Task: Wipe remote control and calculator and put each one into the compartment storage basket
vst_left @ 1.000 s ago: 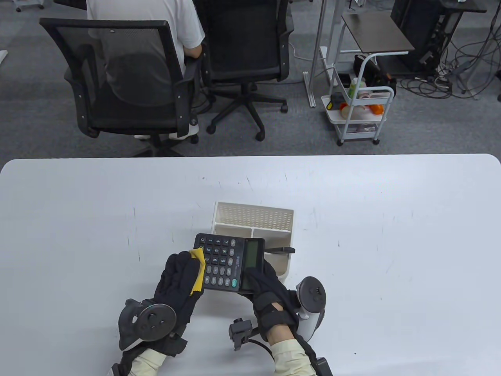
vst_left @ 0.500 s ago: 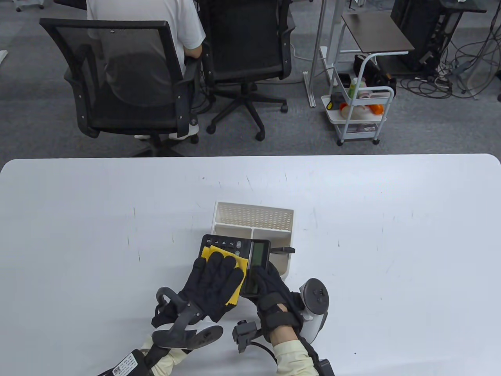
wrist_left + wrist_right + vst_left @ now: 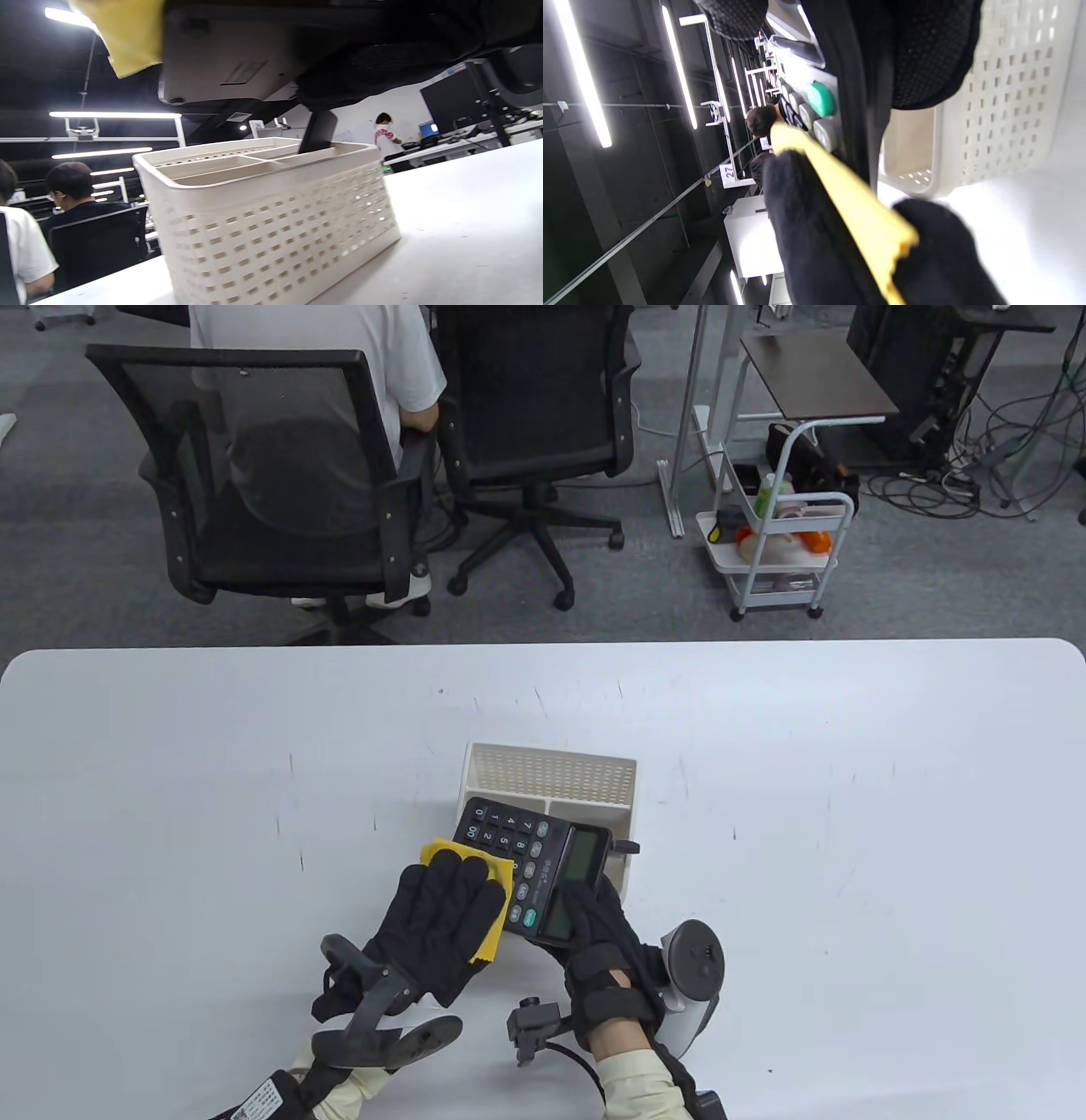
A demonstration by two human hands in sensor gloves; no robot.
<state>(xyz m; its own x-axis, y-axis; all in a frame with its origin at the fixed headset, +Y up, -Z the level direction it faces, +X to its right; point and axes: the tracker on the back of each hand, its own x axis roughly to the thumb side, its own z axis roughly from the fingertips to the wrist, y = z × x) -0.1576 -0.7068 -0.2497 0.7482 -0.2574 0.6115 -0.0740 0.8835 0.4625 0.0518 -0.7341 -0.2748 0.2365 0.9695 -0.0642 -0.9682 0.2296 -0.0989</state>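
The black desktop calculator (image 3: pixel 534 869) with grey keys is up off the white surface (image 3: pixel 848 831), held over the near side of the cream perforated plastic compartment basket (image 3: pixel 551 772) near the middle of the surface. The right hand (image 3: pixel 598 937) grips its display end, fingers underneath and thumb by the screen. The left hand (image 3: pixel 445 920) lies with fingers straight, pressing the small yellow wiping cloth (image 3: pixel 475 882) onto the keypad's near-left corner. To wipe well, I'd say firm flat strokes across the keys toward the display, with the right grip steady so the calculator doesn't twist. A dark slim object (image 3: pixel 618 848), likely the remote control, stands in a right-hand compartment of the basket, though only its top shows. The keys beneath the cloth are hidden, and the right fingers under the calculator barely show from above.
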